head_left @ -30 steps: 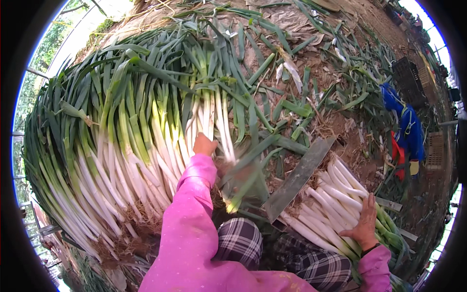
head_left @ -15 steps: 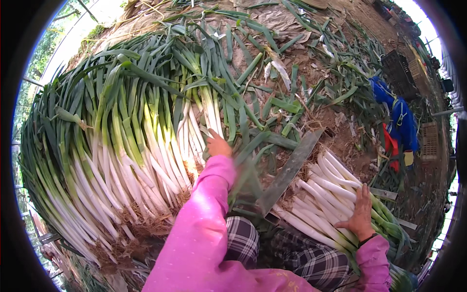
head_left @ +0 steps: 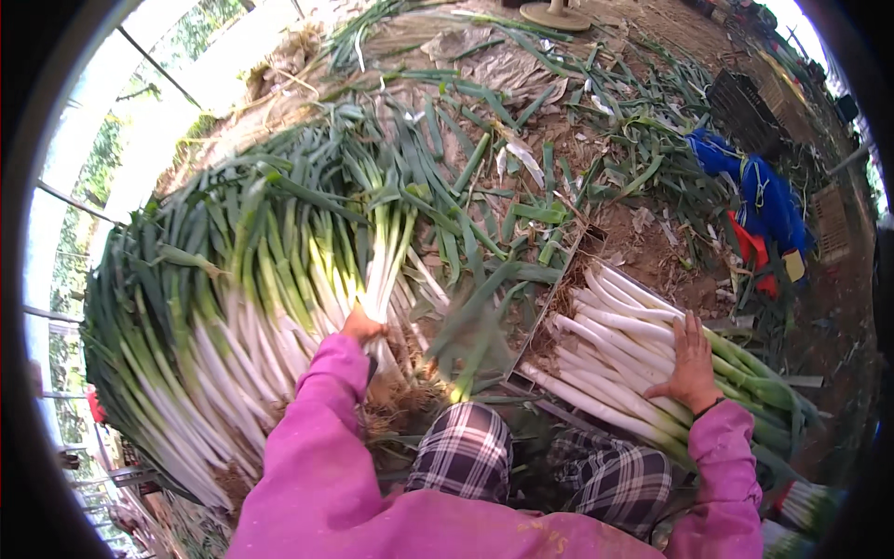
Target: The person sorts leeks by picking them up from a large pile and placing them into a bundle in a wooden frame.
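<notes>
My left hand (head_left: pixel 363 325) is closed round the white stalks of a small bunch of leeks (head_left: pixel 383 270), at the right side of a big pile of leeks (head_left: pixel 247 312). Their green leaves point away from me and their roots lie toward me. My right hand (head_left: pixel 691 369) rests with fingers spread on a second stack of leeks (head_left: pixel 610 359), roots to the left and green tops to the right. Beside that stack's root end stands a thin metal plate (head_left: pixel 549 303), seen nearly edge-on.
Cut leaves and a discarded leek (head_left: pixel 521 160) litter the soil ahead. At the right lie a blue cloth bundle (head_left: pixel 754 191), a red strip (head_left: pixel 751 250) and a dark crate (head_left: pixel 742 110). My plaid-covered knees (head_left: pixel 463 449) are close below the leeks.
My left hand has moved left and toward me and closed round leek stalks. The metal plate now appears much narrower. My right hand stays on its stack; the whole view has shifted slightly.
</notes>
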The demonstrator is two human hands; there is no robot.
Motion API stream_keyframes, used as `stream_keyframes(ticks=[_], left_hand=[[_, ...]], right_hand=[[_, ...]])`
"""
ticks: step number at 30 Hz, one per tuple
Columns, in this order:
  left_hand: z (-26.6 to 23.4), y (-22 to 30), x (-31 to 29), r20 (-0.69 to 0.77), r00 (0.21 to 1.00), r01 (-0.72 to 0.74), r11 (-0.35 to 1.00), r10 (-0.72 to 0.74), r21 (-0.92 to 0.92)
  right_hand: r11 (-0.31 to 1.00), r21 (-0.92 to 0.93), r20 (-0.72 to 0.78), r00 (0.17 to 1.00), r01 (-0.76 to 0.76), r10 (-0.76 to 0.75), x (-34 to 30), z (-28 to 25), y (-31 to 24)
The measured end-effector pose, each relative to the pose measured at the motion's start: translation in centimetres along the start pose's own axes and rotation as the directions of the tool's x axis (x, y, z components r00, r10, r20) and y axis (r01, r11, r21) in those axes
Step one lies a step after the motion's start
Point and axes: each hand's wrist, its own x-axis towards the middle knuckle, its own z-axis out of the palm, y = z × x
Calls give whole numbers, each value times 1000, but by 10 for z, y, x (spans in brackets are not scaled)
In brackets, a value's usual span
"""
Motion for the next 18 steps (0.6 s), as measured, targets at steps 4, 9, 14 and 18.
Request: stream_keyframes(ticks=[4, 9, 14, 18], left_hand=[[-32, 71, -98, -21, 956, 199, 599, -291, 776], [-181, 139, -186, -99, 951, 137, -112, 294, 984], [-263, 349, -302, 7, 799, 290, -395, 602, 872], [-269, 470, -416, 135, 616, 495, -515, 776, 699]], right_hand=[[979, -89, 123, 973, -185, 195, -18, -16, 1], [970, -92, 106, 966, -225, 234, -25, -33, -23], [981, 195, -41, 999, 5, 3, -44, -73, -111], [644, 610, -207, 878, 461, -432, -65, -103, -218]])
